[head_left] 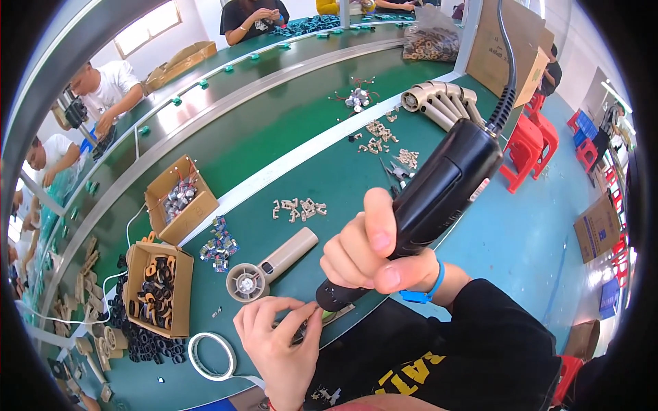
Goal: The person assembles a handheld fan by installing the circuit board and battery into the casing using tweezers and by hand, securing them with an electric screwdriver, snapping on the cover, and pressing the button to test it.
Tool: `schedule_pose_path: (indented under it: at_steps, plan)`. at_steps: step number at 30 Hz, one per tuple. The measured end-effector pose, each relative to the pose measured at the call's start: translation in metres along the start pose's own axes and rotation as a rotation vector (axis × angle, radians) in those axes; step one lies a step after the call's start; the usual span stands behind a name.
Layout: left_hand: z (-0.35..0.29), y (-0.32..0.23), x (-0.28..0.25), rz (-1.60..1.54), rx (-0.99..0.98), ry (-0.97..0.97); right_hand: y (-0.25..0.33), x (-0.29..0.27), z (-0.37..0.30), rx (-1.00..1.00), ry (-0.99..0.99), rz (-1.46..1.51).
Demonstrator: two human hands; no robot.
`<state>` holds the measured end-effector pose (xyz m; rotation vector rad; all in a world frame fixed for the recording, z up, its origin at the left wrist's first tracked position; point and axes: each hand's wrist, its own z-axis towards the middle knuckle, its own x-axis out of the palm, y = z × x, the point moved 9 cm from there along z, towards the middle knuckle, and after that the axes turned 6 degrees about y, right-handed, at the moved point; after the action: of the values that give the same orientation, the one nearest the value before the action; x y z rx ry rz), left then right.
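My right hand [384, 253] is wrapped round a black corded electric screwdriver [445, 185], held slanting with its tip down to the left. The tip meets a small workpiece at the fingertips of my left hand [281, 342], near the table's front edge. My left fingers are bent and closed on this workpiece; they hide most of it. A dark bit shows between them, and a pale edge sticks out to the right. Just beyond my left hand lies a beige hair dryer housing [291, 255] with a round fan end. Small beige plastic parts [301, 209] lie farther back.
Left of my hands are a box of black and orange parts [184, 288], a box of motors [209, 205], blue circuit boards [218, 246] and a white tape roll [197, 353]. Pliers [399, 171] and stacked beige housings [439, 96] lie at the back right. Co-workers sit across the conveyor [253, 123].
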<state>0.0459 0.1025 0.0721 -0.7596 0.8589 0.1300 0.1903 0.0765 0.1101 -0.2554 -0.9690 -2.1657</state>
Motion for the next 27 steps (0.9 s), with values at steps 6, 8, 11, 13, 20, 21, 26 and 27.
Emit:
schedule_pose_path:
  at_steps: [6, 8, 11, 13, 20, 21, 26, 27]
  plan:
    - [-0.004, 0.001, -0.008, 0.03, -0.037, -0.024, -0.006, 0.001, 0.0, -0.048, -0.06, 0.033]
    - [-0.008, 0.007, -0.005, 0.036, -0.034, -0.004, -0.007, 0.001, 0.005, -0.057, 0.046, 0.014]
    - [0.001, 0.013, 0.002, -0.008, -0.073, 0.132, 0.013, 0.002, 0.008, -0.015, 0.258, -0.138]
    - [-0.005, 0.028, -0.008, 0.093, -0.098, 0.16, 0.005, -0.005, 0.017, -0.004, 0.387, -0.047]
    - [-0.026, 0.047, 0.009, 0.026, -0.195, 0.324, -0.023, -0.018, -0.002, 0.061, 0.321, 0.012]
    - [-0.026, 0.047, 0.009, 0.022, -0.213, 0.322, -0.025, -0.019, -0.003, 0.072, 0.31, 0.013]
    - [-0.034, 0.057, 0.012, -0.1, -0.256, 0.323, -0.047, -0.017, -0.003, 0.124, 0.284, -0.004]
    - [-0.034, 0.058, 0.011, -0.086, -0.261, 0.318, -0.045, -0.019, -0.006, 0.136, 0.283, -0.002]
